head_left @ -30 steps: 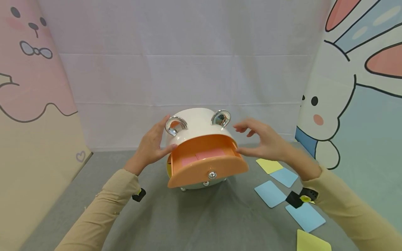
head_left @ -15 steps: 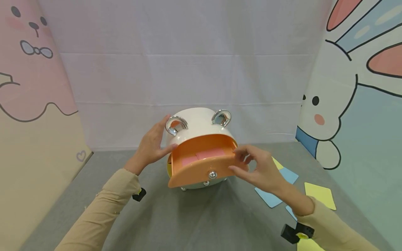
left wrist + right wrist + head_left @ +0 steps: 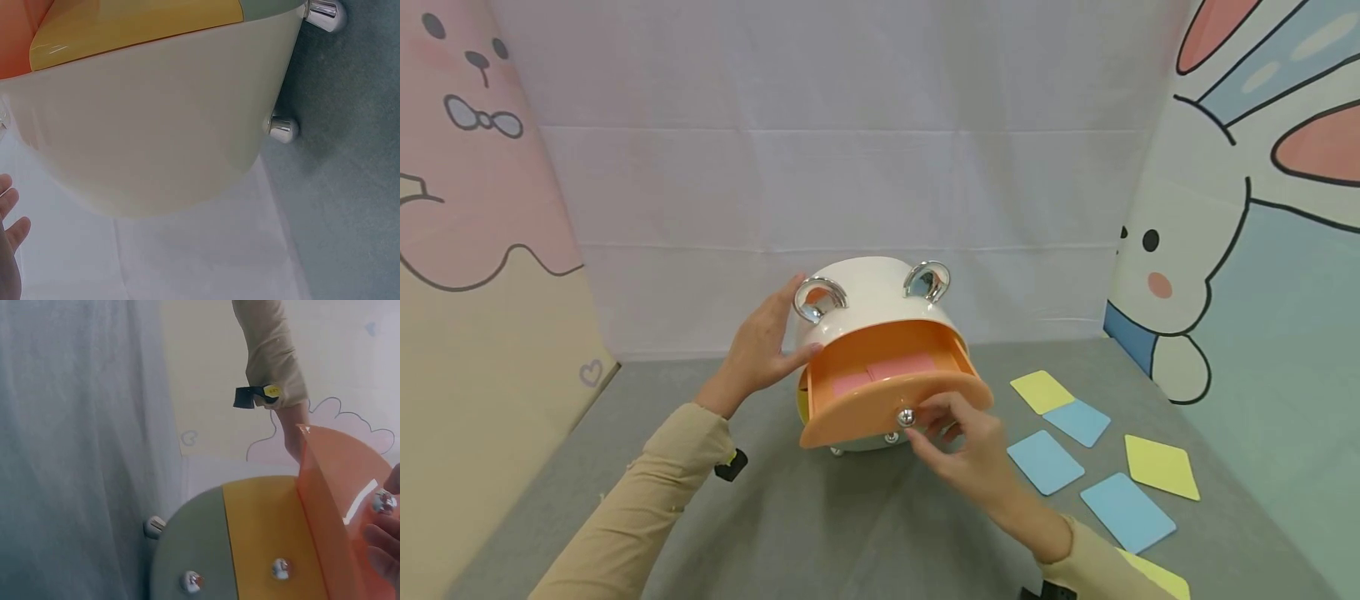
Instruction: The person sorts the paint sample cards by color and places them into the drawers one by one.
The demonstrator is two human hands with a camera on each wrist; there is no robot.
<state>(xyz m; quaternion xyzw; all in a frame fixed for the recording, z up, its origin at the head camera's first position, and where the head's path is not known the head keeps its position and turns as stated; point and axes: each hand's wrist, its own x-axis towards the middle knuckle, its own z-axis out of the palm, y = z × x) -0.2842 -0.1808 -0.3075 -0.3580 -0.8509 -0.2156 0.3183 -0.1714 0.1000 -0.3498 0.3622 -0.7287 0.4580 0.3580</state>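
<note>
A small rounded drawer box point(image 3: 874, 287) with a white top and chrome ears stands on the grey cloth. Its orange top drawer point(image 3: 850, 421) is pulled out, with pink cards point(image 3: 901, 367) inside. My left hand point(image 3: 762, 348) lies along the box's left side, fingers extended, thumb near the front edge of the drawer opening. In the left wrist view its fingertips point(image 3: 17, 232) show at the left edge. My right hand point(image 3: 964, 446) pinches the drawer's chrome knob point(image 3: 906, 417), the thumb just below it. The right wrist view shows fingers on both sides of that knob point(image 3: 383, 502).
Blue cards point(image 3: 1045, 462) and yellow cards point(image 3: 1162, 467) lie on the grey cloth point(image 3: 820, 533) to the right. Below the orange drawer are a yellow drawer point(image 3: 269, 531) and a green one point(image 3: 197, 550), both closed. A white curtain point(image 3: 850, 167) hangs behind the box.
My right hand has come down from the box's right side, past the drawer's right edge, to the knob at its front. The left hand, the box and the pulled-out drawer stay put.
</note>
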